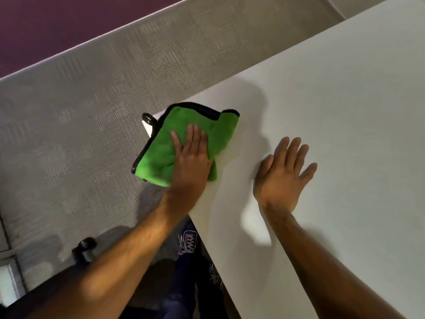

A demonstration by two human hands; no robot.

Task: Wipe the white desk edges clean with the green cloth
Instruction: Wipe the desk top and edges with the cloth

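The green cloth point(165, 143), trimmed in black, lies folded over the near left corner of the white desk point(333, 111), part of it hanging past the edge. My left hand point(192, 161) presses flat on the cloth, fingers together, palm down at the desk's left edge. My right hand point(284, 173) rests flat on the bare desk top to the right of the cloth, fingers spread, holding nothing.
Grey carpet point(87, 107) runs along the desk's left side, with a purple wall point(57, 24) behind it. A black desk caster point(147, 118) shows under the corner. A dark chair base with a wheel point(85, 247) and my shoes point(188, 242) are below.
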